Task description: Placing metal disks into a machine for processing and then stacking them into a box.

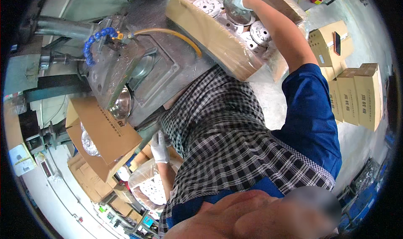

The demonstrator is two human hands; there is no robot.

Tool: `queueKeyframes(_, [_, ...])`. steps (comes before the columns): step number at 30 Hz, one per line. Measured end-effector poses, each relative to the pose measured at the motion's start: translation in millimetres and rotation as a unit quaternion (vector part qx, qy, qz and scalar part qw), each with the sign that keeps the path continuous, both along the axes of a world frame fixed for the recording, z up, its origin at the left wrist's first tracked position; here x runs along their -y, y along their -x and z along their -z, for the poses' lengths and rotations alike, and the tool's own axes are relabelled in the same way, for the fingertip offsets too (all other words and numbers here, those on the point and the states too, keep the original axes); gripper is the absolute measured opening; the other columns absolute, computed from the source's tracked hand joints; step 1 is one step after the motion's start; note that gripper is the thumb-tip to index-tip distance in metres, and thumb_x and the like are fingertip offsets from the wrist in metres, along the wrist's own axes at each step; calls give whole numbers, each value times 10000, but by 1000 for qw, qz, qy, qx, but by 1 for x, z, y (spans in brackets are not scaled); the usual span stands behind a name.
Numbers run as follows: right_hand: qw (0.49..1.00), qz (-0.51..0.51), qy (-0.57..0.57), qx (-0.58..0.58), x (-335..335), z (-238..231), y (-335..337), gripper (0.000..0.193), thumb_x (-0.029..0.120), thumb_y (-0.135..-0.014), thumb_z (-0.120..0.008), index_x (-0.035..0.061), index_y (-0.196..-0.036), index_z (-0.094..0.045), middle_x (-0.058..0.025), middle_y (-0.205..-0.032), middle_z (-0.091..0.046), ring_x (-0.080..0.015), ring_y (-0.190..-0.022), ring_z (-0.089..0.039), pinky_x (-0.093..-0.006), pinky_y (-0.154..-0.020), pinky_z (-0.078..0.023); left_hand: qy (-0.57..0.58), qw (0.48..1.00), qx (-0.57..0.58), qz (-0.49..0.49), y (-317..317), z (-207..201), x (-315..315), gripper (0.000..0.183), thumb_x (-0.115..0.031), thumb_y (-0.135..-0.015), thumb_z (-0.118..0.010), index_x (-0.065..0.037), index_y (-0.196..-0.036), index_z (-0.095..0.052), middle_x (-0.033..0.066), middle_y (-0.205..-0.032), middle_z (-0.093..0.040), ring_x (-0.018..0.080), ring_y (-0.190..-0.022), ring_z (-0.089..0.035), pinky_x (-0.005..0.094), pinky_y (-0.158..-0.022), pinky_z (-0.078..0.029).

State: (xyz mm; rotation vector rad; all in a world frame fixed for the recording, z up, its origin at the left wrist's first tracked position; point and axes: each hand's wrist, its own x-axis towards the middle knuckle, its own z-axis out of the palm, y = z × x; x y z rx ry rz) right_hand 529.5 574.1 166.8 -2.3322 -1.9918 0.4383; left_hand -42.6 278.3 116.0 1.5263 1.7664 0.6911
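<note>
In a white glove, my right hand [244, 0] reaches into a cardboard box lined with clear plastic [205, 37]. Its fingers grip the edge of a shiny round metal disc [238, 13]. Beneath lie several flat metal discs [260, 32] with holes and slots cut in them. My left hand [160, 148], also gloved, hangs low beside my checked apron [210, 125]. The fingers on that side look loosely stretched, and I see nothing held in them, though part of the hand is in shadow.
A machine with a blue jointed hose [89, 48] and an orange tube [184, 38] stands left, a round metal piece [143, 66] under its plate. A shiny bowl [121, 104] sits by an open carton [105, 134]. Cartons [357, 96] at right; a phone [337, 43] tops one.
</note>
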Motion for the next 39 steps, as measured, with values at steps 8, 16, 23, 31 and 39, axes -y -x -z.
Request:
queueKeyframes(8, [995, 0, -23, 100, 32, -24, 52, 287, 164, -842, -530, 72, -1070, -678, -139, -1113, -656, -307, -1002, -638, -418, -836, -511, 101, 992, 55, -52, -6, -2, -2, 320, -251, -948, -548, 36, -1076, -609, 124, -897, -667, 185, -784, -618, 303, -725, -487])
queueKeyframes(16, [998, -56, 26, -2, 16, 57, 30, 340, 163, -787, -595, 68, -1105, -668, -157, -1131, -647, -314, -1023, -630, -416, -864, -497, 34, 992, -96, 69, -17, -5, -4, 306, -275, -898, -606, -6, -1039, -640, 185, -970, -669, 305, -895, -652, 344, -791, -489])
queueKeyframes(23, [975, 14, 191, 117, 21, 66, 13, 556, 411, -781, -638, 137, -1261, -582, -113, -1324, -540, -299, -1188, -528, -402, -957, -444, 91, 993, -65, 48, -12, 6, 1, 352, -310, -889, -616, -11, -1073, -645, 179, -1003, -676, 275, -936, -662, 333, -819, -490])
queueKeyframes(31, [991, 89, 97, -37, 8, 79, 3, 474, 322, -746, -693, 46, -1128, -645, -157, -1156, -637, -331, -1044, -615, -408, -904, -476, 135, 980, -139, 45, -23, -5, 16, 398, -348, -893, -604, -32, -1134, -622, 191, -1030, -668, 313, -986, -644, 356, -851, -485])
queueKeyframes(39, [998, 4, 46, 49, 33, 53, 34, 414, 310, -804, -646, 123, -1173, -626, -154, -968, -683, -276, -858, -655, -400, -782, -510, 98, 981, -165, 7, -4, 5, 36, 434, -378, -856, -647, -17, -1094, -630, 201, -983, -671, 330, -921, -658, 372, -792, -511])
